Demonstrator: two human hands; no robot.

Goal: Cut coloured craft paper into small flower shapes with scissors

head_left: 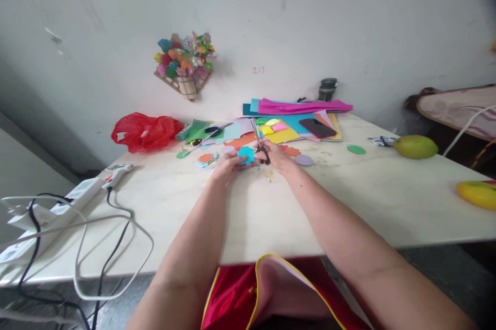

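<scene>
A blue paper flower [245,155] with a scalloped edge is pinched in my left hand [228,166], above the middle of the table. Close beside it, my right hand [276,156] grips a pair of scissors [264,153] by the dark handles, blades pointing up and away from me. Part of the right fingers lies behind the handles and the flower. Around both hands lie cut paper pieces: an orange flower [205,158], a lilac circle [304,160] and orange shapes [290,151]. Tiny paper scraps [269,177] are scattered just below the right hand.
Coloured paper sheets [287,135], a phone [318,127] and a second pair of scissors [213,130] lie at the back. A red plastic bag [145,131] sits back left, power strips [58,211] with loose cables at left. A green mango [416,146] rests at right.
</scene>
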